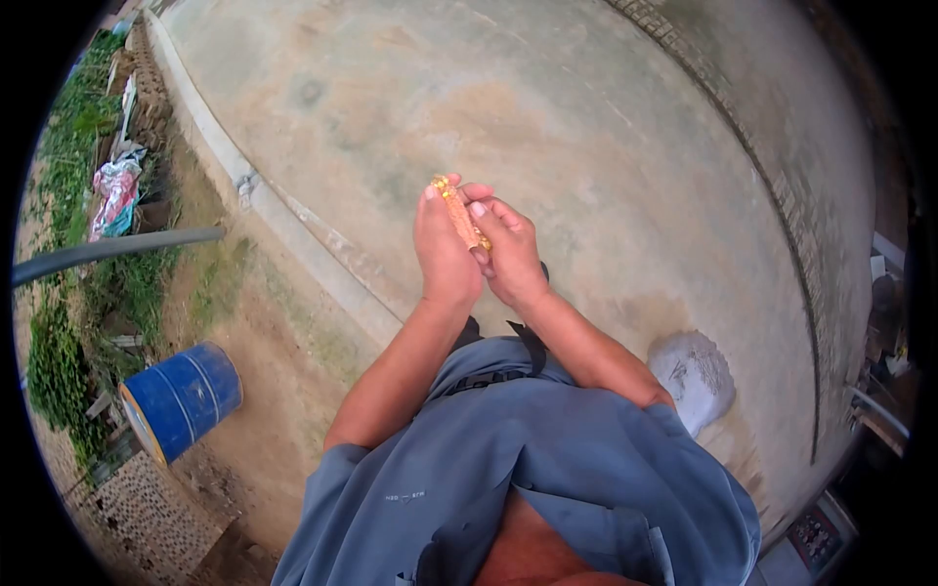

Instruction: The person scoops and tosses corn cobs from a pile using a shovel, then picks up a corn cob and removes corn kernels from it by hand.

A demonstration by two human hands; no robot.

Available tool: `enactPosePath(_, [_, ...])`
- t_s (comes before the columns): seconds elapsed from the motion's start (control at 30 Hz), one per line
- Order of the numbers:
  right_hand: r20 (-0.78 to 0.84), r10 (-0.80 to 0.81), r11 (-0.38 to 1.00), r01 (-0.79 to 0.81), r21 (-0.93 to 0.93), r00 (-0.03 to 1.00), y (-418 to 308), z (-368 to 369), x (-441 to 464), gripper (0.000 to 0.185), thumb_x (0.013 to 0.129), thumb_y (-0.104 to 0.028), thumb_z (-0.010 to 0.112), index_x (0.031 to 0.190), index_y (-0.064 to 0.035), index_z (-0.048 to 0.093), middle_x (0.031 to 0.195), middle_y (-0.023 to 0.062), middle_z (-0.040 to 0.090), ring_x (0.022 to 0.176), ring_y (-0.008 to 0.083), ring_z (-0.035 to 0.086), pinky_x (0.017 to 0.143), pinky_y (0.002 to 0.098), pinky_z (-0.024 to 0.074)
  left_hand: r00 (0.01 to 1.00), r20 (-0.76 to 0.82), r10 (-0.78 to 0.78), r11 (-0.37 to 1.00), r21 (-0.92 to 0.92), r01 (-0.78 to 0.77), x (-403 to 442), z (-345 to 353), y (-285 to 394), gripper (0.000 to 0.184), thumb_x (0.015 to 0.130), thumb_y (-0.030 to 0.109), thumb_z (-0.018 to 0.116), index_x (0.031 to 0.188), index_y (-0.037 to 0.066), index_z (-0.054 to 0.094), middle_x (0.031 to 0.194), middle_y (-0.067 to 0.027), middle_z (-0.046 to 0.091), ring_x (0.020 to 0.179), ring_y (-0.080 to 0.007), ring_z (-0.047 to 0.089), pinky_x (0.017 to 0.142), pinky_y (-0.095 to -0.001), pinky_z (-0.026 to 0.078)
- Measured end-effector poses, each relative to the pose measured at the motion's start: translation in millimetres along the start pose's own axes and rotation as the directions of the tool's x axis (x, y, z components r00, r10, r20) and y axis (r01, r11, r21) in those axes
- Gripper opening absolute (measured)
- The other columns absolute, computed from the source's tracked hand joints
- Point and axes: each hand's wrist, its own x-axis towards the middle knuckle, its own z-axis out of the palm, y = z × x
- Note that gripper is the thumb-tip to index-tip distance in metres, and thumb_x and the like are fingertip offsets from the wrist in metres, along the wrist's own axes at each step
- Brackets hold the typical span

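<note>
A corn cob (458,214) is held between my two hands in front of my body. Most of its visible side is bare and pinkish-orange, with yellow kernels left at its far tip and near its lower end. My left hand (445,244) closes along the cob's left side, its thumb pointing up beside the tip. From the right, my right hand (513,249) wraps the cob, with the thumb pressed against it. Some fingers of both hands are hidden behind the cob and the palms.
Pale concrete ground (391,107) spreads ahead of me. A raised curb (210,132) runs along the left, with a blue barrel (186,400) on the dirt beyond. A whitish sack (694,376) stands by my right elbow. A dark pipe (117,251) juts in from the left.
</note>
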Motion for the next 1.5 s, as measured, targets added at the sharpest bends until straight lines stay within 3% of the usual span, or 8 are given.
enactPosePath(0.17, [0.044,0.096,0.986,-0.101,0.131,0.994,-6,-2,3,0.019,0.102,-0.022,0.055,0.097,-0.0042,0.061,0.075,0.0036,0.059,0.049,0.0075,0.047,0.038,0.0227,0.0303,0.998,0.058,-0.004,0.999,-0.044,0.006,1,-3,1,0.043,0.109,0.038,0.034,0.126,0.001,0.047,0.108,-0.0184,0.065,0.093,-0.0228,0.065,0.080,-0.0335,0.055])
enactPosePath(0.27, [0.080,0.124,0.970,-0.138,0.198,0.989,-10,-2,5,0.021,0.102,-0.023,0.054,0.100,-0.0037,0.061,0.076,0.0054,0.060,0.048,0.0089,0.047,0.038,0.0227,0.0307,0.999,0.040,-0.013,0.997,-0.075,0.016,2,0,4,0.044,0.108,0.038,0.036,0.127,-0.001,0.046,0.108,-0.0176,0.063,0.087,-0.0201,0.063,0.071,-0.0308,0.054])
enactPosePath(0.53, [0.191,0.152,0.934,-0.204,0.293,0.970,-8,-17,8,0.019,0.103,-0.022,0.052,0.099,-0.0042,0.059,0.078,0.0061,0.059,0.051,0.0093,0.048,0.038,0.0217,0.0308,0.998,0.063,-0.023,0.997,-0.078,0.028,-5,-2,10,0.036,0.109,0.030,0.034,0.126,0.002,0.047,0.113,-0.0197,0.064,0.100,-0.0239,0.063,0.088,-0.0366,0.054])
enactPosePath(0.67, [0.201,0.150,0.920,-0.211,0.329,0.968,-12,-18,6,0.018,0.103,-0.020,0.052,0.099,-0.0040,0.059,0.079,0.0059,0.058,0.050,0.0083,0.046,0.039,0.0202,0.0301,0.998,0.058,-0.016,0.996,-0.090,0.021,-9,-7,10,0.033,0.108,0.029,0.038,0.123,0.001,0.049,0.114,-0.0193,0.064,0.102,-0.0233,0.063,0.090,-0.0372,0.053])
enactPosePath(0.83, [0.139,0.066,0.967,-0.098,0.235,0.988,-19,-11,6,0.018,0.103,-0.019,0.054,0.097,-0.0032,0.060,0.077,0.0051,0.059,0.051,0.0071,0.047,0.039,0.0201,0.0295,0.991,0.131,0.024,1.000,-0.007,-0.024,-16,-11,17,0.028,0.106,0.026,0.047,0.119,0.002,0.052,0.120,-0.0163,0.063,0.108,-0.0188,0.062,0.091,-0.0332,0.054])
enactPosePath(0.93, [0.144,0.006,0.984,-0.031,0.173,0.990,-21,-6,6,0.018,0.102,-0.019,0.057,0.097,-0.0028,0.062,0.072,0.0029,0.058,0.050,0.0058,0.046,0.040,0.0201,0.0293,0.995,0.094,0.016,1.000,0.022,-0.018,-19,-7,15,0.025,0.105,0.021,0.051,0.121,0.002,0.052,0.123,-0.0146,0.062,0.111,-0.0181,0.061,0.093,-0.0316,0.053])
enactPosePath(1.17, [0.098,-0.091,0.995,0.094,-0.024,0.991,-9,10,-3,0.013,0.098,-0.017,0.066,0.097,-0.0041,0.065,0.071,-0.0030,0.057,0.052,0.0020,0.045,0.043,0.0189,0.0312,0.985,0.095,0.141,0.989,0.034,-0.145,-22,-12,7,0.026,0.105,0.019,0.051,0.123,0.000,0.053,0.124,-0.0134,0.059,0.115,-0.0209,0.060,0.095,-0.0324,0.052])
enactPosePath(1.5, [0.049,-0.063,0.996,0.060,0.064,0.997,-7,10,-2,0.013,0.099,-0.019,0.065,0.096,-0.0061,0.065,0.072,-0.0034,0.058,0.051,0.0010,0.043,0.042,0.0185,0.0307,0.996,0.064,0.055,0.998,0.018,-0.057,-24,-10,10,0.031,0.106,0.022,0.049,0.126,-0.001,0.055,0.122,-0.0131,0.062,0.111,-0.0188,0.062,0.090,-0.0301,0.053])
